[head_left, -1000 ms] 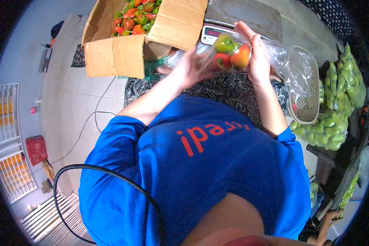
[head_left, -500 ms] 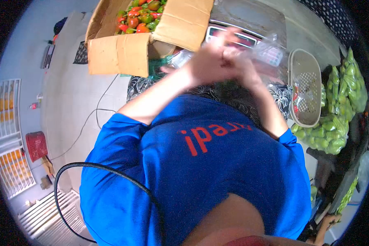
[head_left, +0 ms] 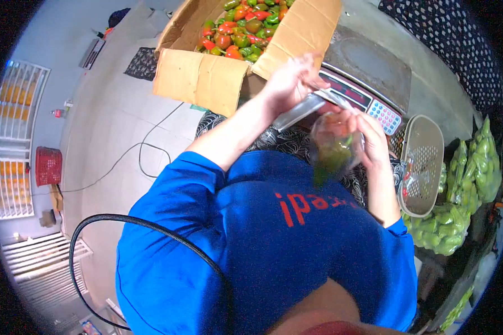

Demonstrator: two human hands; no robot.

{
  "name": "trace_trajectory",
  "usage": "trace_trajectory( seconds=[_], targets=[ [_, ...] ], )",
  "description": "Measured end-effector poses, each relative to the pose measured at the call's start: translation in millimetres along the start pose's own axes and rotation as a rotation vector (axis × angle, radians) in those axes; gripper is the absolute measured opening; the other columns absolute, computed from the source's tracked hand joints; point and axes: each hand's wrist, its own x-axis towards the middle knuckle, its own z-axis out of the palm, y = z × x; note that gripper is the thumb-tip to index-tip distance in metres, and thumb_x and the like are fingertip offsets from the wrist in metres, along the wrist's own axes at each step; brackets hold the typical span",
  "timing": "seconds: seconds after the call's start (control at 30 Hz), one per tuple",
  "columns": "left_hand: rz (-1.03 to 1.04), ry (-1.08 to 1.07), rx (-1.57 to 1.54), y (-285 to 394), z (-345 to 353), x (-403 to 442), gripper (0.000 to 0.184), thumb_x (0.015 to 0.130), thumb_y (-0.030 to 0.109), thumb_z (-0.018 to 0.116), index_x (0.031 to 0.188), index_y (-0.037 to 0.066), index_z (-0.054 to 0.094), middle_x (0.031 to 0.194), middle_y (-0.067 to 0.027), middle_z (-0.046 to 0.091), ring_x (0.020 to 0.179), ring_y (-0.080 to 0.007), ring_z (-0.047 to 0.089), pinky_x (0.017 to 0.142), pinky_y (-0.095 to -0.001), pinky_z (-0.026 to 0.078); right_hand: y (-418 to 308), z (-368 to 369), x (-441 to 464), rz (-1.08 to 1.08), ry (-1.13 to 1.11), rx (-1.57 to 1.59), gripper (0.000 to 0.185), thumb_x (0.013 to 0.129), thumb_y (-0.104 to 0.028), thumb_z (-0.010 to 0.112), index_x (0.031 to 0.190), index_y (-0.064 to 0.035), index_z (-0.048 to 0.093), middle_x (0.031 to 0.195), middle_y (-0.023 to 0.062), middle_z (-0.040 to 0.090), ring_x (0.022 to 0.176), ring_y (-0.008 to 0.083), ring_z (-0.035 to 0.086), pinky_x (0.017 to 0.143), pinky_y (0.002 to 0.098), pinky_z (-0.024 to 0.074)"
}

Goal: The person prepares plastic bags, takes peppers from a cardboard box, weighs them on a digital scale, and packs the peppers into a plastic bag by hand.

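My right hand (head_left: pixel 370 137) grips a clear plastic bag (head_left: pixel 335 142) with green contents, probably peppers, blurred by motion. The bag hangs in front of my shirt. My left hand (head_left: pixel 290 84) is up and to the left, its fingers closed on the twisted plastic at the bag's top, which stretches between both hands. Below the left hand lies a shiny, flat strip (head_left: pixel 302 111), its kind unclear. Just beyond my hands stands a digital scale (head_left: pixel 366 67) with a display and keypad. Left of it, a cardboard box (head_left: pixel 201 75) holds red and green peppers (head_left: pixel 243 33).
At the right stands a beige perforated basket (head_left: pixel 423 167), beside several bags of green produce (head_left: pixel 475 173). A black cable (head_left: pixel 151 231) loops past my left sleeve. A red basket (head_left: pixel 49 166) is against the left wall. Patterned cloth (head_left: pixel 282 142) lies under my hands.
My hands were together and blurred over the scale's front; now they are apart, the right lower with the filled bag in plain view. The whole view has shifted slightly.
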Motion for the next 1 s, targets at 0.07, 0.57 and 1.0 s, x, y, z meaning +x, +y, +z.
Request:
trace_trajectory(
  seconds=[0.07,0.57,1.0],
  targets=[
    [0.069,-0.133,0.435,-25,-31,-5,0.033,0.093,0.018,0.048,0.12,0.0,0.047,0.072,-0.0014,0.053,0.075,-0.0123,0.053,0.076,-0.0263,0.043,13,-1,2,-0.153,-0.019,0.186,0.037,0.092,-0.024,0.049,0.111,0.007,0.055,0.118,0.0162,0.057,0.114,0.0227,0.049,0.097,0.0333,0.0355],
    [0.585,-0.226,-0.068,46,116,3,0.023,0.095,0.014,0.043,0.116,0.006,0.035,0.074,0.0003,0.039,0.066,-0.0104,0.039,0.062,-0.0254,0.036,-83,69,53,-0.812,0.366,-0.454,0.073,0.093,-0.055,0.013,0.139,0.0004,0.028,0.145,0.0151,0.027,0.136,0.0275,0.018,0.111,0.0372,0.0102],
    [0.544,0.098,0.648,114,121,101,0.027,0.092,0.033,0.05,0.091,0.005,0.048,0.062,0.0033,0.045,0.054,-0.005,0.043,0.049,-0.0222,0.036,-117,67,154,-0.744,0.47,-0.772,0.059,0.097,-0.042,0.029,0.138,0.0,0.027,0.145,0.0128,0.026,0.135,0.0236,0.019,0.11,0.0349,0.0139]
  ],
)
